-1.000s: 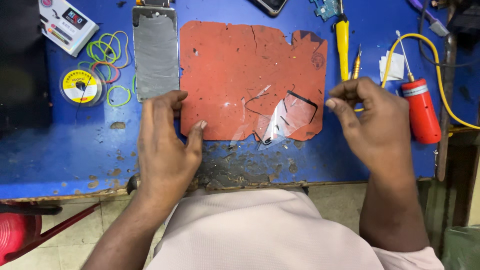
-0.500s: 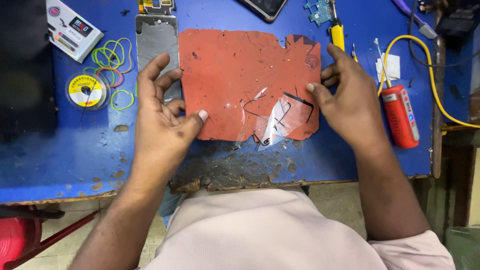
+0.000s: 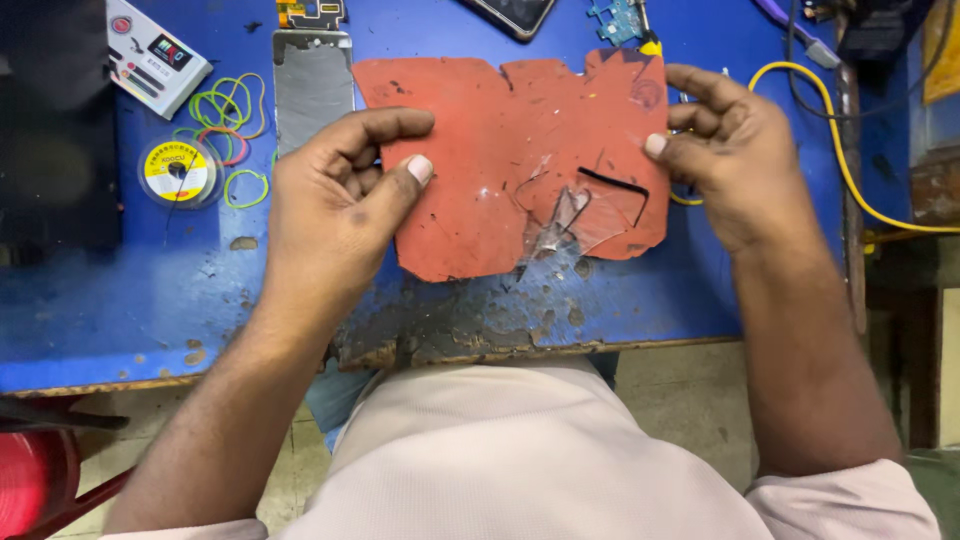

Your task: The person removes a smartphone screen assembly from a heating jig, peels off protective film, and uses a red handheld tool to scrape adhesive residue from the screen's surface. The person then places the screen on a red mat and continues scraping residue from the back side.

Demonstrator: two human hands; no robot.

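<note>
Both hands are on the worn red mat [image 3: 500, 150] in the middle of the blue table [image 3: 120, 300]. The left hand [image 3: 335, 215] pinches its left edge, thumb on top; the right hand [image 3: 735, 150] grips the right edge with curled fingers. Clear shards of broken film or glass [image 3: 565, 225] sit on the mat's lower right, hard to make out. Left of the mat there's a grey phone back panel [image 3: 312, 85], loose green rubber bands [image 3: 230, 110], a round yellow-labelled wire spool [image 3: 177, 172] and a small white rectangular packet [image 3: 157, 55]. Right of the mat a yellow cable [image 3: 835, 130] loops away. Above it, a dark phone [image 3: 515, 14] and a blue circuit board [image 3: 615, 18] are cut off.
</note>
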